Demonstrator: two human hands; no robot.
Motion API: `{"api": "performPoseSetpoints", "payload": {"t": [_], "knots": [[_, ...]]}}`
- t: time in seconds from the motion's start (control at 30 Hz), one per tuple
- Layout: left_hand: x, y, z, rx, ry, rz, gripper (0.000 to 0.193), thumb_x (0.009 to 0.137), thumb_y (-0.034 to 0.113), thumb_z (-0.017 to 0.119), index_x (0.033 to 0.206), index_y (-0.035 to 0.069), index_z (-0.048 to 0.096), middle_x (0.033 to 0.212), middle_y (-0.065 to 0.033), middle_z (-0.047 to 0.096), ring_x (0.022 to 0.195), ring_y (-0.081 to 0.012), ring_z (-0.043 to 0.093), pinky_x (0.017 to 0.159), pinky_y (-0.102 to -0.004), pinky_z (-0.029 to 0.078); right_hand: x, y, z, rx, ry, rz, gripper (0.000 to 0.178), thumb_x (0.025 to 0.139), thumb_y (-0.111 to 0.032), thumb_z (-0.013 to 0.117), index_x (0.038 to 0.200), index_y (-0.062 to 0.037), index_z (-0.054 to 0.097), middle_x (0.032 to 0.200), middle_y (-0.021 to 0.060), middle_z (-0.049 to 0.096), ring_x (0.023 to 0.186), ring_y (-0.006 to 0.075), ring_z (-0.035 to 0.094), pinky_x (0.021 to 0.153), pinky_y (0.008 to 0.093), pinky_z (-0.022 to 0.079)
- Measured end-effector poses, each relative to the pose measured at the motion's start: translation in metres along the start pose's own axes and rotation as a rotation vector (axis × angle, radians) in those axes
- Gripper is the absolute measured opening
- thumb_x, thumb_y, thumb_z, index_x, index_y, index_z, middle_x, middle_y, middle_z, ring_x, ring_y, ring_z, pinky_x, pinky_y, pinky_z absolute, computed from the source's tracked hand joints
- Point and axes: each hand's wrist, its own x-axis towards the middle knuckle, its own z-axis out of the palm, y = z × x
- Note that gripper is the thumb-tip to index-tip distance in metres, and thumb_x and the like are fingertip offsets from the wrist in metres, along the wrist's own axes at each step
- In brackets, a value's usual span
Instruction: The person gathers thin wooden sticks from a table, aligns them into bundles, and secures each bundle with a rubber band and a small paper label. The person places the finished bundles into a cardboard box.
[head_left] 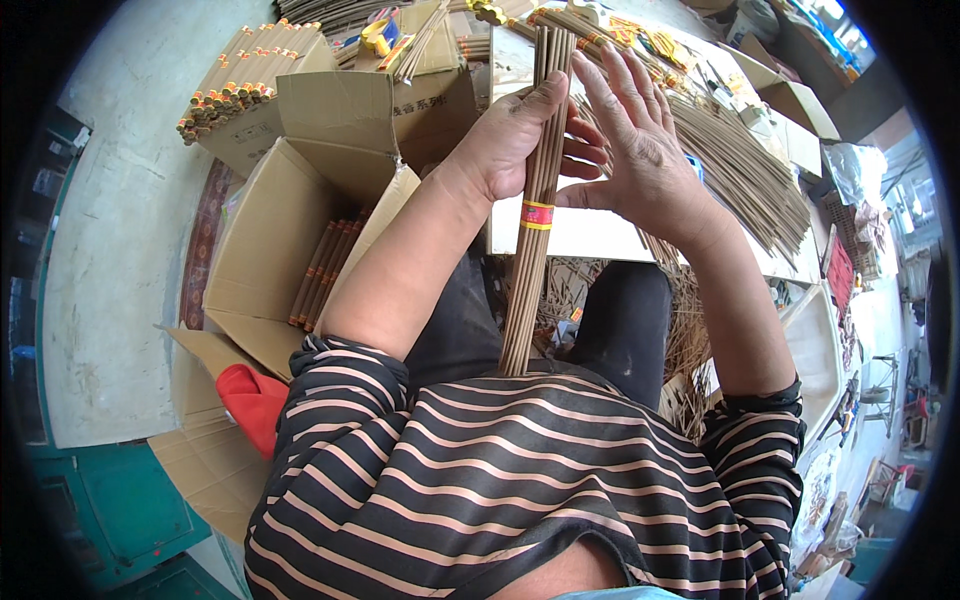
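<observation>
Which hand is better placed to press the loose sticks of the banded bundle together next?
Probably the right hand. It is open, with its palm flat against the side of the bundle of sticks. The left hand is already closed around the bundle above the red and yellow band, keeping it upright.

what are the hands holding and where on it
The left hand grips a long bundle of thin brown sticks around its upper-middle, just above the red and yellow band. The right hand lies open, flat against the bundle's side.

Open cardboard box (270,235) left; red cloth (255,400); loose sticks (745,170) right.
</observation>
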Motion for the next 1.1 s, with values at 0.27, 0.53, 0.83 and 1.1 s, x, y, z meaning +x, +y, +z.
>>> {"api": "performPoseSetpoints", "payload": {"t": [0.27, 0.53, 0.83, 1.1], "knots": [[0.0, 0.0, 0.011, -0.014, -0.02, 0.002, 0.061, 0.08, 0.054, 0.056, 0.111, 0.001, 0.051, 0.09, -0.0147, 0.061, 0.078, -0.0287, 0.065, 0.064, -0.0406, 0.057, 0.001, 0.001, 0.001, 0.005, 0.02, -0.065, 0.116, 0.05, -0.051, 0.079, 0.143, -0.0306, 0.013, 0.146, 0.0231, 0.013, 0.136, 0.0396, 0.009, 0.106, 0.0562, 0.013], [-0.007, 0.001, 0.023, 0.001, 0.017, 0.007, 0.052, 0.089, 0.044, 0.05, 0.119, 0.002, 0.044, 0.1, -0.0145, 0.059, 0.081, -0.0267, 0.065, 0.064, -0.0386, 0.058, 0.004, -0.005, -0.008, -0.022, -0.085, -0.013, 0.127, 0.044, -0.046, 0.084, 0.144, -0.0313, 0.007, 0.146, 0.0252, 0.005, 0.137, 0.0402, 0.001, 0.104, 0.0615, 0.012], [-0.005, -0.006, 0.023, -0.046, 0.01, 0.024, 0.047, 0.09, 0.04, 0.051, 0.118, 0.003, 0.045, 0.099, -0.0127, 0.06, 0.079, -0.0233, 0.065, 0.063, -0.0374, 0.058, 0.001, -0.004, -0.008, -0.033, -0.099, -0.008, 0.126, 0.045, -0.046, 0.084, 0.144, -0.0304, 0.007, 0.146, 0.0254, 0.005, 0.137, 0.0399, 0.003, 0.104, 0.0616, 0.013], [-0.002, 0.014, 0.027, 0.089, 0.157, 0.291, 0.038, 0.086, 0.041, 0.059, 0.088, 0.004, 0.049, 0.067, -0.0065, 0.056, 0.051, -0.0147, 0.056, 0.048, -0.0295, 0.051, -0.004, -0.005, -0.02, 0.428, 0.033, 0.113, 0.118, 0.055, -0.041, 0.083, 0.142, -0.0047, 0.012, 0.143, 0.0282, 0.016, 0.135, 0.0377, 0.014, 0.108, 0.043, 0.021]]}}
